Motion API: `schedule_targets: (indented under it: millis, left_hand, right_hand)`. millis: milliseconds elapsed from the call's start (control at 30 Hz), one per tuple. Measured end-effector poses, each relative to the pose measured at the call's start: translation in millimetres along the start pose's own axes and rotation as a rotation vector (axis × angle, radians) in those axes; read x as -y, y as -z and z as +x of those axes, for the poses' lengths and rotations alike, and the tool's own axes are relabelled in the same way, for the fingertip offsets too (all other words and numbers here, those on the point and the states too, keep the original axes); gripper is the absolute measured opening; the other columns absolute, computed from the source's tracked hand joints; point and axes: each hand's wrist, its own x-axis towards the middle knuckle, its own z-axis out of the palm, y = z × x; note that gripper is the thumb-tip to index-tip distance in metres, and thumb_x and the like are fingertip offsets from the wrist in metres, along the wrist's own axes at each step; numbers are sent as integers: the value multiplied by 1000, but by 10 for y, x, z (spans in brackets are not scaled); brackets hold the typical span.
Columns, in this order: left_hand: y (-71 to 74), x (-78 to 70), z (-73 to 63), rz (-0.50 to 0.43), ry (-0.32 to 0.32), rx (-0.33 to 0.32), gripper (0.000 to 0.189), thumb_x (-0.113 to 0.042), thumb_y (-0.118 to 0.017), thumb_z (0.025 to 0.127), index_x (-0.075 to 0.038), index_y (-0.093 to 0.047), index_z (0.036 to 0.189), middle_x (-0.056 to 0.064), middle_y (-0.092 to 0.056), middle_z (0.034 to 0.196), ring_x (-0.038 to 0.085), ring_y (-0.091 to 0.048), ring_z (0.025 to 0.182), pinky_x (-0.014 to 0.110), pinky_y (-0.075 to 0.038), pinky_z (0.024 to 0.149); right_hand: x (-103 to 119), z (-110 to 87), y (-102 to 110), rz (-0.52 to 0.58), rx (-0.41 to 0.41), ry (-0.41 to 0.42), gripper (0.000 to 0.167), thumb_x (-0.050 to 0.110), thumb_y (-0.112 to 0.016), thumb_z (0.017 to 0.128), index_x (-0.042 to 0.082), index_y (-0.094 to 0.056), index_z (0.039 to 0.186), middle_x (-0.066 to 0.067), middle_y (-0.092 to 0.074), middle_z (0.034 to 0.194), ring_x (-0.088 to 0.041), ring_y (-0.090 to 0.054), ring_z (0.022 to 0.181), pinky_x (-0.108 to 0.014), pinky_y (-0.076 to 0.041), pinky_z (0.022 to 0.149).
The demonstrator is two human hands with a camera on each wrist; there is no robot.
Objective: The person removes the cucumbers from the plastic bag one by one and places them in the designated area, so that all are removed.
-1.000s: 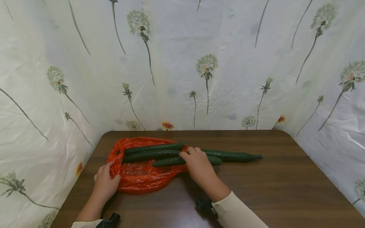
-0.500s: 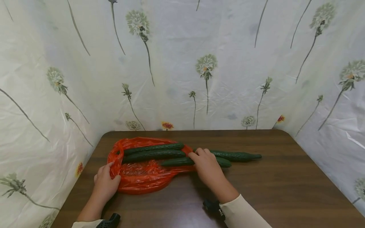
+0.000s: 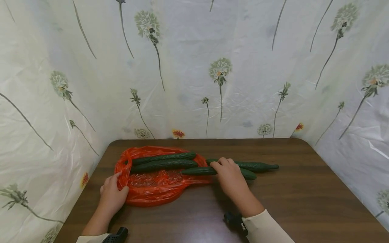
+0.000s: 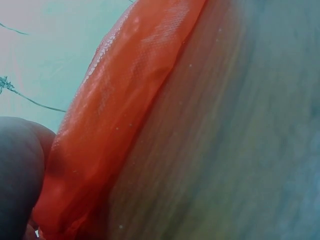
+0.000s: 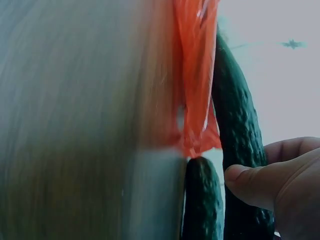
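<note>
My right hand (image 3: 231, 179) grips a dark green cucumber (image 3: 199, 171) around its middle; its left end overlaps the mouth of a red plastic bag (image 3: 152, 195). In the right wrist view the thumb presses on this bumpy cucumber (image 5: 237, 115), with fingers behind it. My left hand (image 3: 113, 195) pinches the bag's left edge between thumb and fingers. Two more cucumbers (image 3: 165, 164) lie inside the open bag. Another cucumber (image 3: 258, 166) rests on the table to the right, partly hidden behind my right hand. In the left wrist view, the stretched red film (image 4: 115, 100) runs up from the fingers.
The brown wooden table (image 3: 304, 195) has rounded far corners. Behind it and at both sides hangs a pale sheet (image 3: 188, 77) printed with dandelions. A dark wrist device (image 3: 235, 221) sits below my right wrist.
My right hand has moved to the right with the cucumber, drawing it partly out of the bag. The bag's right edge has slipped from beneath that hand. My left hand has stayed in place.
</note>
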Motion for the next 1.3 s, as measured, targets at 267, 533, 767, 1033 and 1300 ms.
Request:
schedule_targets:
  millis: [267,533,767,1033,1300]
  left_hand:
    - [2,1,2,11,-1,2,69,-18,-57,97,3,-34,158,35,-27,158,56,-24,138,69,-29,108]
    - [3,0,-7,4,8,8,69,-18,-57,97,2,-34,158,34,-26,159,56,-24,139,69,-29,108]
    - [-4,6,-6,2,-1,-1,69,-17,-57,96,2,-34,158,34,-27,159,56,-24,139,69,-29,109]
    - [3,-9,-17,8,-5,-5,68,-17,-57,96,3,-35,157,34,-27,159,55,-24,139,68,-29,109]
    - [-6,-14,-18,9,-9,3,69,-17,-58,96,2,-34,158,34,-27,159,56,-24,140,68,-27,110]
  right_hand:
    - [-148,-45,-15,-8,-19,-6,47,7,-88,82,19,-72,124,-5,-66,111,-29,-58,95,-51,-55,79]
    - [-287,-144,32,-14,-27,-22,47,8,-88,82,16,-72,126,-8,-66,112,-32,-60,99,-54,-55,83]
    - [-460,-254,83,-20,4,-69,48,9,-87,84,16,-70,128,-9,-65,114,-34,-60,103,-56,-54,85]
    - [-646,-345,137,-37,-12,-70,48,7,-87,83,13,-70,127,-11,-66,113,-36,-61,101,-56,-55,82]
    - [-770,-402,154,-34,11,-90,48,7,-86,84,13,-69,129,-12,-65,114,-36,-60,101,-56,-54,82]
